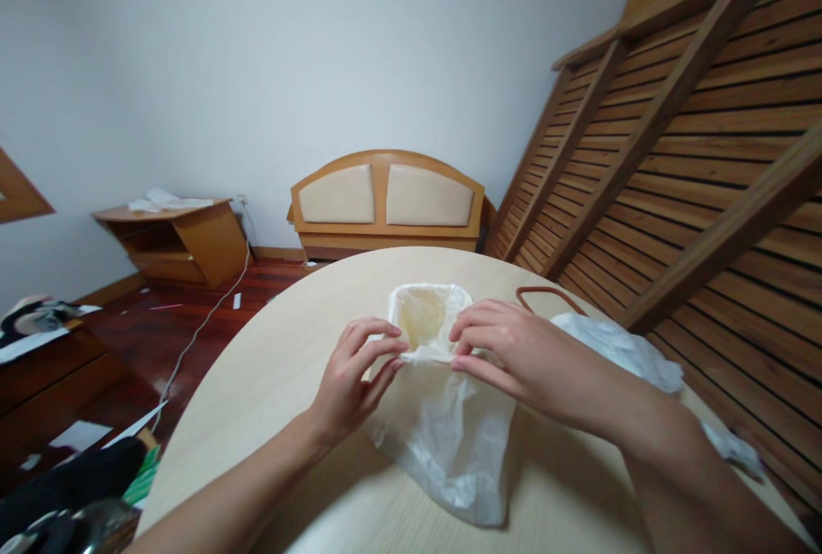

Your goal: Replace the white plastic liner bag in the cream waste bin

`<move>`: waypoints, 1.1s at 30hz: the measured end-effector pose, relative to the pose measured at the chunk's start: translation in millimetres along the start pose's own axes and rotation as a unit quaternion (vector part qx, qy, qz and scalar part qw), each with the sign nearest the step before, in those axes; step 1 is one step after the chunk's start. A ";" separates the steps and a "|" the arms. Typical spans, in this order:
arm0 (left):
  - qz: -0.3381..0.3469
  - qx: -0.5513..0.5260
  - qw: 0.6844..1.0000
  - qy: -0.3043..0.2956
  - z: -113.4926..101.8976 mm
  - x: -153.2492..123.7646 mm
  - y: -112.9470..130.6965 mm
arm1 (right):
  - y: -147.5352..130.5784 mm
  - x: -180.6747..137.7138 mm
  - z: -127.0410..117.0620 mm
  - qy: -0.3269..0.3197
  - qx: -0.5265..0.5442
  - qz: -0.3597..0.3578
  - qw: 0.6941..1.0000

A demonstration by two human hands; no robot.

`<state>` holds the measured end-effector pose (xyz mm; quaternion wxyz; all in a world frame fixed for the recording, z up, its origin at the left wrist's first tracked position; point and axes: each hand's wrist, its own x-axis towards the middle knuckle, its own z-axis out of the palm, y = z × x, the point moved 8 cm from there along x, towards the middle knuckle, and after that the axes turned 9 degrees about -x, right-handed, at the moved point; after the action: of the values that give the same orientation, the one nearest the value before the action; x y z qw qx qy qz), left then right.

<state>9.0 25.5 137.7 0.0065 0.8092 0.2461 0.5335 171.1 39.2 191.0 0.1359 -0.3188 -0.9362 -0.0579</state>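
A translucent white plastic bag [453, 451] is fitted over an open container [420, 314] with a pale yellowish inside, and its loose part drapes down toward me on the table. My left hand [356, 374] pinches the bag at the near left of the rim, thumb below and fingers above. At the near right of the same rim, my right hand [504, 344] pinches the plastic in the same way. Between the two hands the bag is gathered along the edge. Most of the container's outer wall is hidden by the bag and my hands.
The round pale table [282, 366] carries a brown loop handle [549, 290] and more crumpled white plastic [620, 348] behind my right arm. A slatted wooden frame [693, 160] leans at the right. Beyond stand a headboard [385, 156] and a low cabinet [199, 250].
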 end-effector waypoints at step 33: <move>0.004 0.016 1.000 -0.001 -3.5 2.0 6.4 | 3.7 -5.6 -7.2 -0.056 0.120 0.026 0.991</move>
<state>9.0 19.8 142.6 -0.0086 0.8105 0.2518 0.5288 179.2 37.5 196.3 0.1217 -0.3268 -0.9341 0.0761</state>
